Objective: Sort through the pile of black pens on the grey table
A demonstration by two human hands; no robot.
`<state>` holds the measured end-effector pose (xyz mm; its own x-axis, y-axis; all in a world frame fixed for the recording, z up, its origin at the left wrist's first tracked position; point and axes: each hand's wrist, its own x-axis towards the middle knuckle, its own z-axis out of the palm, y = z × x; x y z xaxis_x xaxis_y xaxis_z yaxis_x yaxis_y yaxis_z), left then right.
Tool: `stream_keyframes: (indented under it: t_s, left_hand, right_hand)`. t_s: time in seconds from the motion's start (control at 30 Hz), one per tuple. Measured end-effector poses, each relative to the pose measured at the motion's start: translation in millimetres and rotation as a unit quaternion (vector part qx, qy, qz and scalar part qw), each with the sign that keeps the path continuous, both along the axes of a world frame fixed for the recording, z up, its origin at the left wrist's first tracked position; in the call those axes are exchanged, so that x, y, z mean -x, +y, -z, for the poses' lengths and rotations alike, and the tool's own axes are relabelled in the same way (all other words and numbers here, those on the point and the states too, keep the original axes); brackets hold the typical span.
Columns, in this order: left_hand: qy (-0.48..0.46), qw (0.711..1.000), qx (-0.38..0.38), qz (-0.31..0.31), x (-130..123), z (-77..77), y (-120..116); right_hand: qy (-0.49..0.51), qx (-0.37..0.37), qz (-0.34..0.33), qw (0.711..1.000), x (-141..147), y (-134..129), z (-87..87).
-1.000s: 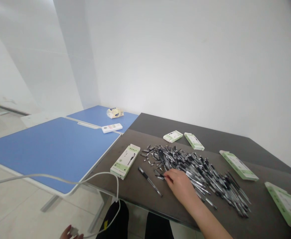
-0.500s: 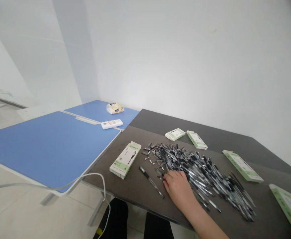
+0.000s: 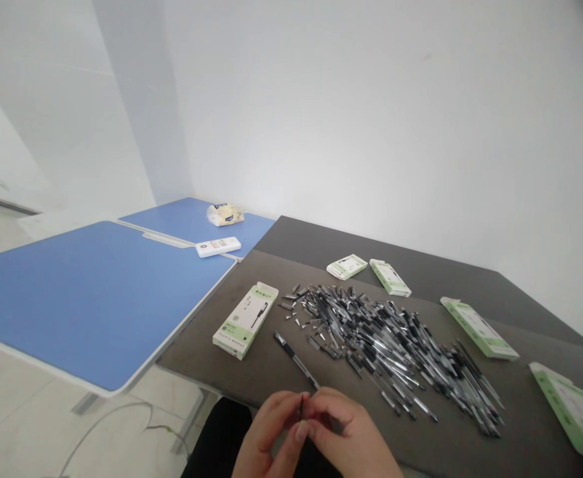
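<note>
Your left hand [image 3: 266, 431] and right hand [image 3: 344, 428] grip a small black pen part [image 3: 301, 405] between their fingertips, just in front of the bench [image 3: 251, 375] and its heap of pens [image 3: 386, 352].

Pen box [image 3: 245, 320] printing — too blurred to read.

The fingers [image 3: 291, 430] conceal most of the slim dark pen part [image 3: 301, 405], so its exact type cannot be determined. Right of the loose pen pile [image 3: 396, 358], the green-and-white pen box [image 3: 570, 411] is cut off by the picture's edge; its print is too small to read.
</note>
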<state>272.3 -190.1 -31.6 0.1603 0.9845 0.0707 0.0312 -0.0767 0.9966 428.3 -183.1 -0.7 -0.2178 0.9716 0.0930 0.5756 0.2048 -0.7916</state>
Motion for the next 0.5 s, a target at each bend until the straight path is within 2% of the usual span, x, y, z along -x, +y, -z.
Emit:
stream_keyframes:
  t_s: [0.17, 0.27, 0.4, 0.5]
  left_hand:
    - [-0.068, 0.994, 0.085, -0.004, -6.7, 12.4, 10.2]
    - [-0.106, 0.981, 0.161, -0.017, 0.3, 14.2, 13.6]
    - [-0.118, 0.972, 0.194, -0.052, 7.6, 13.7, 16.9]
    - [-0.103, 0.974, 0.194, -0.064, 6.1, 13.7, 18.1]
  right_hand:
    - [0.011, 0.000, 0.011, 1.000, -6.8, -3.6, 12.5]
    - [-0.026, -0.016, 0.062, 0.998, -25.9, 1.7, 10.8]
    - [-0.131, -0.052, 0.168, 0.976, -58.5, 31.7, 3.0]
    - [-0.229, -0.070, 0.181, 0.954, -67.0, 61.3, 0.8]
